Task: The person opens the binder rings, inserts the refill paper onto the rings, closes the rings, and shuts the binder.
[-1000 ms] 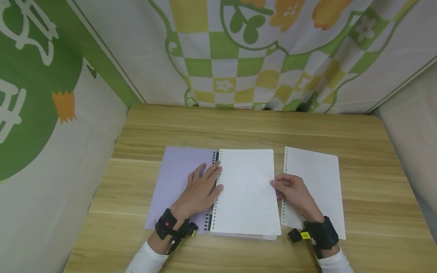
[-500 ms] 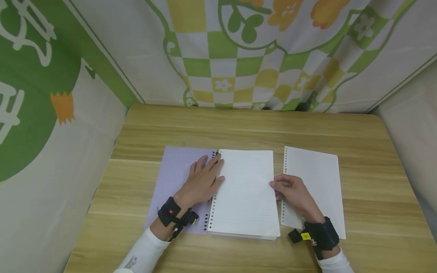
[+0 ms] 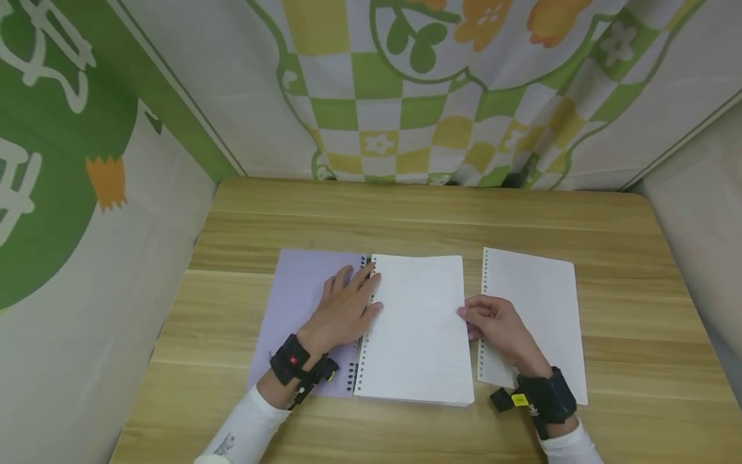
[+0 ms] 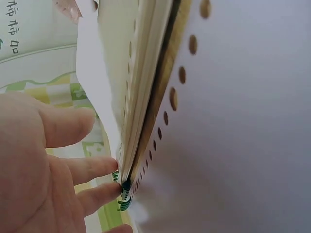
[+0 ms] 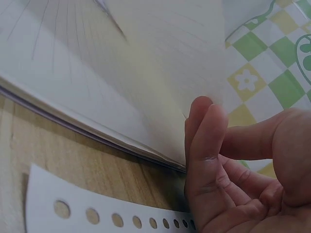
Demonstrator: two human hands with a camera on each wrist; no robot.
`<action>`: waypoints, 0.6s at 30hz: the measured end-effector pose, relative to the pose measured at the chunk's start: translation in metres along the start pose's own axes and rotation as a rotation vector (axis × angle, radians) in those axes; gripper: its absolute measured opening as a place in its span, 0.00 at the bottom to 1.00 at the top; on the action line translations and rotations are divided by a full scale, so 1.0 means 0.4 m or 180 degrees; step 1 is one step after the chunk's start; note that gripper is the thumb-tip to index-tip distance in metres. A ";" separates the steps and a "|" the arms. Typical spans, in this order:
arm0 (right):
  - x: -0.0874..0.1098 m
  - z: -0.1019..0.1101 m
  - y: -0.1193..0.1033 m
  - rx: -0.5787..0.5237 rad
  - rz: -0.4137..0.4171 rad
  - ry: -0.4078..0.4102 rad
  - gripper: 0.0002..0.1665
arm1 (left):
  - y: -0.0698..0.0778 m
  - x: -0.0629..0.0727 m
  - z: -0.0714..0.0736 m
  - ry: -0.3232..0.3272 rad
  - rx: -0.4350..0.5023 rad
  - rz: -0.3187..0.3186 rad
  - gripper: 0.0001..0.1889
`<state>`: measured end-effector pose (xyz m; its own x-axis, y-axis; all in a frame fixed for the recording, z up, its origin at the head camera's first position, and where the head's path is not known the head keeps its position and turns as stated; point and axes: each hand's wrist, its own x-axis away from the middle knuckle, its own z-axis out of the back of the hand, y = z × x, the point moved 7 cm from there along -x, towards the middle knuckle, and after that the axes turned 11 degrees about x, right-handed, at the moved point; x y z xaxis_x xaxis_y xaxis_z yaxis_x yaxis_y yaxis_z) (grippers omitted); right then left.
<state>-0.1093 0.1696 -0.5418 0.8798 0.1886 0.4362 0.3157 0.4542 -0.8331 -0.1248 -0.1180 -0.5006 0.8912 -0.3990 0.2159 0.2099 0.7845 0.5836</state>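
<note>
A ring-bound notebook lies open on the table, its purple cover (image 3: 295, 283) to the left and a stack of white lined, punched pages (image 3: 417, 354) to the right. My left hand (image 3: 341, 312) lies across the binding, fingers spread and fairly straight, fingertips touching the punched edge. Green rings (image 4: 124, 204) show by those fingertips in the left wrist view. With thumb and fingers, my right hand (image 3: 500, 325) pinches the right edge of the top sheet (image 5: 160, 63). That sheet is lifted off the pages below in the right wrist view.
A loose punched lined sheet (image 3: 542, 309) lies right of the notebook, partly under my right hand and wrist. The wooden table (image 3: 406, 219) reaches back to a patterned curtain (image 3: 382, 109). Fabric walls stand on both sides.
My left hand has slid slightly right and up along the binding. The top sheet has shifted slightly left and lines up more closely with the pages beneath. My right hand keeps its pinch, nearly still.
</note>
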 end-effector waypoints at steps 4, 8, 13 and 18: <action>0.001 0.000 0.002 -0.0018 -0.0032 -0.0003 0.19 | -0.001 0.011 -0.007 -0.0071 0.0009 0.0037 0.33; -0.002 0.000 0.005 -0.0009 -0.0031 -0.0001 0.19 | 0.003 0.039 -0.010 -0.0141 0.0048 -0.0026 0.34; -0.004 0.002 0.006 0.0034 -0.0066 0.0050 0.18 | 0.006 0.088 -0.025 -0.0318 0.0071 -0.0215 0.35; -0.002 0.001 0.005 0.0141 -0.0034 0.0075 0.17 | 0.008 0.138 -0.038 -0.0521 0.0174 -0.0361 0.38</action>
<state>-0.1097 0.1708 -0.5437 0.8848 0.1633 0.4365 0.3096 0.4943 -0.8123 -0.0687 -0.1302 -0.4986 0.7849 -0.5587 0.2681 0.2790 0.7049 0.6521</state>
